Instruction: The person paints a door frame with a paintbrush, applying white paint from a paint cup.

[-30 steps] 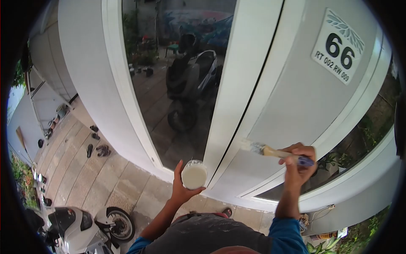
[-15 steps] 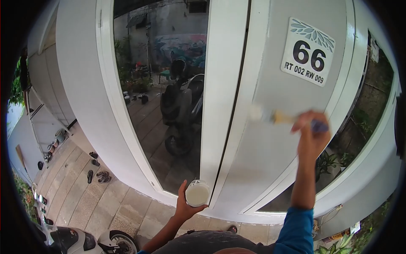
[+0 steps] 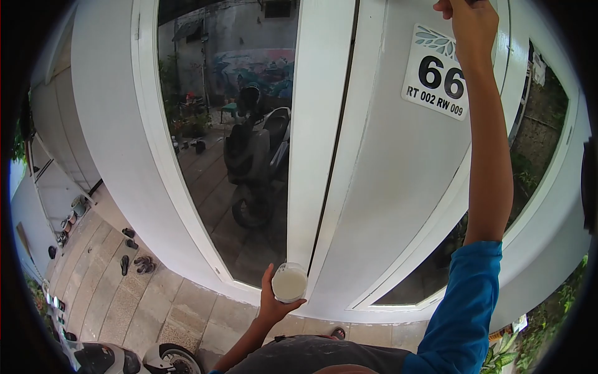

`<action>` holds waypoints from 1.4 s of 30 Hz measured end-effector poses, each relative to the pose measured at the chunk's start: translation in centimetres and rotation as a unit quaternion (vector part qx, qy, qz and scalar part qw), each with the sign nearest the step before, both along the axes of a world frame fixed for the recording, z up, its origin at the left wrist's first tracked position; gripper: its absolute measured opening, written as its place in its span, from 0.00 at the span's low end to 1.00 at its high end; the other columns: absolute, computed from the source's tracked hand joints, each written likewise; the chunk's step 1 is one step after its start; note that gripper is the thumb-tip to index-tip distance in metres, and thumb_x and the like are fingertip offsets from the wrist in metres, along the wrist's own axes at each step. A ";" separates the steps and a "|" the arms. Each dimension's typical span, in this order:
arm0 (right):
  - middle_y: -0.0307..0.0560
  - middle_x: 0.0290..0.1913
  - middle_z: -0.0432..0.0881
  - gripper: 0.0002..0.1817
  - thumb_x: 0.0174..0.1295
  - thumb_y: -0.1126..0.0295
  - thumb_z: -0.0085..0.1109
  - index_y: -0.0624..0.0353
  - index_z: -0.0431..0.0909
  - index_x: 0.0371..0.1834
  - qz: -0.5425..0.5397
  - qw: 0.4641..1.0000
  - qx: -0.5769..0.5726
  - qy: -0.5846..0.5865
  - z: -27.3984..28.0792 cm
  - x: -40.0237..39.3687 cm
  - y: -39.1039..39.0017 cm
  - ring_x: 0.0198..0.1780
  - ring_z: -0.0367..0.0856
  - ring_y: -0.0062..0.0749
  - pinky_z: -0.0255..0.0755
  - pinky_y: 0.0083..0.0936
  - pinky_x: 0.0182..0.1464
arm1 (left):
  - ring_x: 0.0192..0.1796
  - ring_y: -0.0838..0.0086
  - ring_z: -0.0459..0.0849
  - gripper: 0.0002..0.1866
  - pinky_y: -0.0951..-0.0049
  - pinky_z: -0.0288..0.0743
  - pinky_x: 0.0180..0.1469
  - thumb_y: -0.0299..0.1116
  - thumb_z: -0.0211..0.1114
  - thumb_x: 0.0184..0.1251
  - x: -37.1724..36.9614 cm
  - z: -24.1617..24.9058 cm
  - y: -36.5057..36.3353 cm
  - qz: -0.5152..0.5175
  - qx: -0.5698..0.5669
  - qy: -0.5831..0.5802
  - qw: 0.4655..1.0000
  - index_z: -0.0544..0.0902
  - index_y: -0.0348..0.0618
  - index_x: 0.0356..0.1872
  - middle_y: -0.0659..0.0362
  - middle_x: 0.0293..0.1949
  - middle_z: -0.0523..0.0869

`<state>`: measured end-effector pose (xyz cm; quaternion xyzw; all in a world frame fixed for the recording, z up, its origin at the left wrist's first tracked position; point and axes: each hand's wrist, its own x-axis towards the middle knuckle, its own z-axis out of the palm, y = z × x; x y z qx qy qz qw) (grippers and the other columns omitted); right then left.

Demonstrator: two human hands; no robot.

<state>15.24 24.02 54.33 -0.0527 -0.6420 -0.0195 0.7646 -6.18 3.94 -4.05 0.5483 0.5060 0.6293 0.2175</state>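
The cup (image 3: pixel 289 285), mouth upward, is pinched between thumb and fingers of the left hand (image 3: pixel 272 306), well below and to the left of the raised right hand (image 3: pixel 474 26), whose grip state cannot be told.

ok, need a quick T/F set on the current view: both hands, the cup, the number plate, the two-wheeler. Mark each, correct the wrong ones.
1. The left hand holds a cup with pale contents. True.
2. The right hand is lower in the picture than the left. False: the right hand is up at the top edge, the left near the bottom.
3. The right forearm covers part of the number plate. True.
4. The plate's big digits read 99. False: they read 66.
5. The two-wheeler outside the glass is at lower right. False: the two-wheeler is at lower left, cut off by the picture edge.
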 end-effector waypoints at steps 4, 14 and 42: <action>0.45 0.29 0.86 0.08 0.71 0.70 0.65 0.64 0.82 0.38 0.002 1.000 -0.021 0.012 -0.2 0.2 1.0 0.25 0.78 0.21 0.70 0.19 0.28 | 0.71 0.57 0.75 0.70 0.56 0.72 0.71 0.36 0.92 0.41 -0.2 0.4 -0.2 0.011 0.003 0.002 1.000 0.47 0.36 0.81 0.43 0.70 0.70; 0.46 0.29 0.85 0.08 0.71 0.71 0.65 0.65 0.82 0.38 0.055 0.996 -0.054 0.040 0.2 -0.6 2.1 0.27 0.80 0.25 0.72 0.23 0.29 | 0.71 0.57 0.74 0.70 0.56 0.71 0.72 0.35 0.92 0.41 -0.3 0.0 0.1 -0.002 0.009 -0.009 1.000 0.48 0.36 0.81 0.44 0.71 0.68; 0.43 0.30 0.85 0.08 0.71 0.69 0.67 0.62 0.81 0.38 0.006 0.984 0.015 -0.179 1.5 1.5 -1.0 0.27 0.83 0.23 0.75 0.20 0.30 | 0.72 0.57 0.73 0.70 0.55 0.71 0.73 0.34 0.92 0.40 -1.0 -2.0 1.1 -0.022 -0.002 -0.038 0.999 0.47 0.37 0.81 0.45 0.71 0.67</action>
